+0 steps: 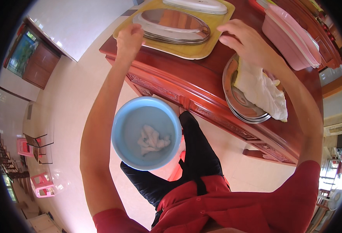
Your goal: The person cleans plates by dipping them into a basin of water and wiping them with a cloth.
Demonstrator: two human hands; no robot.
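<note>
A stack of oval metal plates (173, 21) lies on a yellow tray (200, 54), with more oval plates (200, 5) behind it. My left hand (131, 39) is at the stack's left end, fingers curled; whether it touches the rim is unclear. Right of the tray, my right hand (240, 40) hangs in the air with thumb and fingers apart, holding nothing. Below it, a white cloth (261, 90) is draped over stacked metal plates (240, 102) near the table's front edge. A blue plastic basin (117, 131) of cloudy water holds a wet cloth (152, 139).
The carved red-brown wooden table (211, 81) runs across the upper right. Pink plastic containers (290, 38) stand on it at the right. Below the basin are my legs in black trousers (203, 148). Pink stools (43, 185) and a folding chair (38, 148) stand on the floor at far left.
</note>
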